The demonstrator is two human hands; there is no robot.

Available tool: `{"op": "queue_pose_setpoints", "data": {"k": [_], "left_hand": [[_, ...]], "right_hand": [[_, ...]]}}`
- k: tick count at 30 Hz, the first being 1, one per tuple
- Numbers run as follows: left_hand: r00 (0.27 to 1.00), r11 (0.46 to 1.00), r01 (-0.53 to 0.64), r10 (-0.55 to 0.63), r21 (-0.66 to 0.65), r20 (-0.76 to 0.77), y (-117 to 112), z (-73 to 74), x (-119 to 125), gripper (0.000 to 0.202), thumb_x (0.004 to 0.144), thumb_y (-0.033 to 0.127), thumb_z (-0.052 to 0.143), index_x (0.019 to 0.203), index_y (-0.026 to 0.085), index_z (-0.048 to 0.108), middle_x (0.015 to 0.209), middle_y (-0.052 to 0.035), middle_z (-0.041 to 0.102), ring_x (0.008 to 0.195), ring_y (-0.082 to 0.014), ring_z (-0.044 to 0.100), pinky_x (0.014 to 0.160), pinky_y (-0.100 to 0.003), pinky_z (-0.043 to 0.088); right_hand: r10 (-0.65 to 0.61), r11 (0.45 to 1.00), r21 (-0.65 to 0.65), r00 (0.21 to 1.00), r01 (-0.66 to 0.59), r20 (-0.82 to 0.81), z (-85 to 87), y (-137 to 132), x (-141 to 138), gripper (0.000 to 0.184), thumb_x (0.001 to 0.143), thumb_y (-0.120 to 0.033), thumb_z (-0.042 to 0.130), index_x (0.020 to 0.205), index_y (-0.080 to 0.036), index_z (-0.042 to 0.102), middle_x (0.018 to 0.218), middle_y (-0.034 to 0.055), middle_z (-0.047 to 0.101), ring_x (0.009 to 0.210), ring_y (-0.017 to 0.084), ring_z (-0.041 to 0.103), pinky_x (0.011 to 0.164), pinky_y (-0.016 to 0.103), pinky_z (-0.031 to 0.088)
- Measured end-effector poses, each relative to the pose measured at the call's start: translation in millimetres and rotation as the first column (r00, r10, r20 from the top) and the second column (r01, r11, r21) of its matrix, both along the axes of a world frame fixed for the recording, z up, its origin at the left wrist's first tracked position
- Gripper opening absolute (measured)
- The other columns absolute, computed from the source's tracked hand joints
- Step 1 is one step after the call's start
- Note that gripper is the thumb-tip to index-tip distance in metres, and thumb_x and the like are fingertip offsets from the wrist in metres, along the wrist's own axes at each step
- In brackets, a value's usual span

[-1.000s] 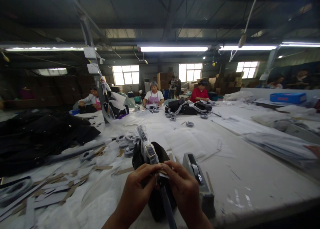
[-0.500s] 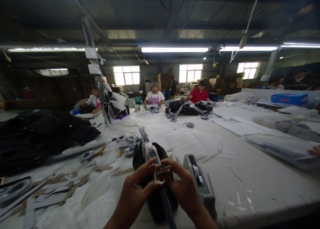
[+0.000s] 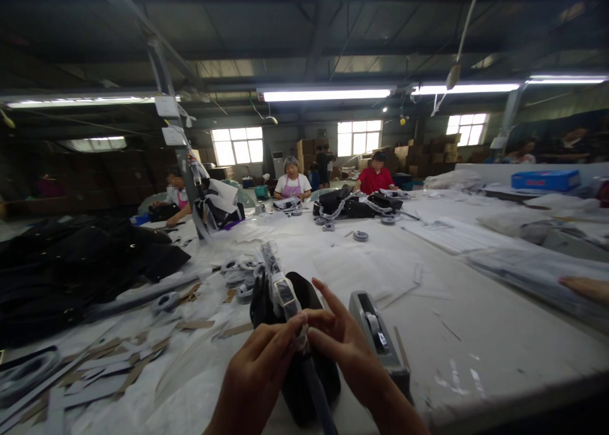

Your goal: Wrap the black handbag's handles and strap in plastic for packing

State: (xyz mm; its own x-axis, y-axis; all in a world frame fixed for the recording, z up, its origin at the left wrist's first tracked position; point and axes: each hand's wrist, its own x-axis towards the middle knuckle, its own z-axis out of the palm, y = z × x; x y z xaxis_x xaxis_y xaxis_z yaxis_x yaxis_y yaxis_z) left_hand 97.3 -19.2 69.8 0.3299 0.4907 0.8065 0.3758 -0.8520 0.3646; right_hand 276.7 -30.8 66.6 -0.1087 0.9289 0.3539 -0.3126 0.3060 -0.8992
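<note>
A black bag [image 3: 304, 371] stands on the white table [image 3: 476, 333] in front of me, its strap [image 3: 278, 283] wrapped in clear plastic and rising from it. My left hand [image 3: 259, 371] pinches the wrapped strap just below its metal buckle. My right hand [image 3: 345, 343] meets it from the right, thumb and lower fingers on the same spot, index finger stretched up. A dark strap end runs down between my wrists.
A grey tape dispenser [image 3: 378, 337] sits right of the bag. Tape rolls [image 3: 240, 273] and paper scraps lie to the left, beside a heap of black fabric [image 3: 80, 264]. Three people work at the far end. Another person's hand [image 3: 587, 287] shows at the right edge.
My hands have shifted slightly up the strap and my right index finger has lifted and straightened. The small white strip seen between my fingers is no longer visible.
</note>
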Motion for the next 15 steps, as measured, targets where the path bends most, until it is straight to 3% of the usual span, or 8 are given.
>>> {"op": "queue_pose_setpoints", "data": {"k": [1,3,4,6,8,9,12,15], "left_hand": [[0.998,0.998,-0.029,0.032,-0.051,0.057,-2.7,-4.3,-0.4,0.043,0.084,0.011,0.064,0.121,0.032,0.066,0.089,0.0003,0.072,0.077,-0.0125,0.069,0.075,-0.017,0.056],[0.966,0.959,-0.068,0.132,-0.274,0.222,-8.1,-14.8,-0.5,0.035,0.081,0.021,0.070,0.115,0.029,0.069,0.085,0.0005,0.070,0.073,-0.0135,0.068,0.068,-0.017,0.057],[0.928,0.906,-0.054,0.201,-0.420,0.313,-10.7,-20.4,-0.3,0.035,0.079,0.027,0.073,0.114,0.026,0.070,0.083,0.0000,0.070,0.074,-0.0146,0.068,0.065,-0.018,0.057],[0.813,0.742,0.064,0.349,-0.667,0.466,-15.4,-30.9,0.4,0.045,0.074,0.040,0.077,0.113,0.020,0.069,0.086,-0.0024,0.070,0.078,-0.0180,0.069,0.063,-0.020,0.057],[0.703,0.593,0.229,0.448,-0.772,0.552,-19.8,-39.9,0.9,0.057,0.068,0.048,0.079,0.114,0.017,0.067,0.091,-0.0052,0.072,0.082,-0.0210,0.069,0.066,-0.022,0.058],[0.669,0.550,0.285,0.472,-0.785,0.574,-21.9,-44.1,1.1,0.061,0.064,0.050,0.081,0.113,0.016,0.067,0.093,-0.0066,0.073,0.085,-0.0224,0.069,0.068,-0.024,0.058],[0.652,0.528,0.313,0.486,-0.790,0.582,-27.8,-57.8,2.1,0.063,0.054,0.051,0.086,0.104,0.016,0.070,0.093,-0.0086,0.074,0.086,-0.0245,0.069,0.068,-0.025,0.057],[0.665,0.501,0.311,0.492,-0.807,0.562,-32.2,-76.1,7.7,0.061,0.050,0.054,0.087,0.093,0.015,0.070,0.085,-0.0076,0.073,0.075,-0.0220,0.067,0.062,-0.026,0.054]], "right_hand": [[-0.020,0.999,-0.052,0.995,0.015,-0.093,-2.1,-0.8,-0.5,0.066,0.086,-0.027,0.065,0.145,-0.026,0.035,0.099,0.0032,0.070,0.099,0.021,0.063,0.094,0.037,0.045],[-0.102,0.991,-0.109,0.978,0.083,-0.184,-9.0,-1.3,-1.9,0.053,0.087,-0.031,0.065,0.137,-0.024,0.046,0.092,0.0020,0.068,0.092,0.019,0.063,0.090,0.033,0.046],[-0.141,0.986,-0.113,0.971,0.121,-0.192,-13.3,-1.3,-2.6,0.050,0.087,-0.032,0.066,0.133,-0.024,0.049,0.091,0.0016,0.068,0.091,0.018,0.062,0.088,0.032,0.046],[-0.186,0.981,-0.083,0.972,0.176,-0.145,-22.3,-1.2,-3.9,0.044,0.086,-0.034,0.068,0.127,-0.025,0.054,0.090,0.0010,0.066,0.092,0.018,0.061,0.085,0.030,0.047],[-0.230,0.973,-0.010,0.973,0.230,-0.035,-30.0,-1.1,-4.5,0.040,0.085,-0.035,0.068,0.123,-0.025,0.058,0.087,0.0005,0.066,0.092,0.019,0.062,0.087,0.031,0.047],[-0.256,0.966,0.030,0.966,0.255,0.027,-32.9,-0.9,-4.6,0.038,0.085,-0.036,0.068,0.121,-0.025,0.059,0.085,0.0004,0.065,0.092,0.019,0.062,0.088,0.032,0.047],[-0.337,0.941,0.067,0.925,0.330,0.176,-36.6,1.5,-5.3,0.035,0.088,-0.041,0.063,0.119,-0.025,0.061,0.085,0.0014,0.067,0.089,0.021,0.064,0.087,0.033,0.048],[-0.365,0.929,0.054,0.891,0.365,0.271,-30.3,6.1,-9.9,0.036,0.091,-0.047,0.055,0.118,-0.025,0.062,0.104,0.0054,0.071,0.095,0.023,0.066,0.085,0.033,0.050]]}}
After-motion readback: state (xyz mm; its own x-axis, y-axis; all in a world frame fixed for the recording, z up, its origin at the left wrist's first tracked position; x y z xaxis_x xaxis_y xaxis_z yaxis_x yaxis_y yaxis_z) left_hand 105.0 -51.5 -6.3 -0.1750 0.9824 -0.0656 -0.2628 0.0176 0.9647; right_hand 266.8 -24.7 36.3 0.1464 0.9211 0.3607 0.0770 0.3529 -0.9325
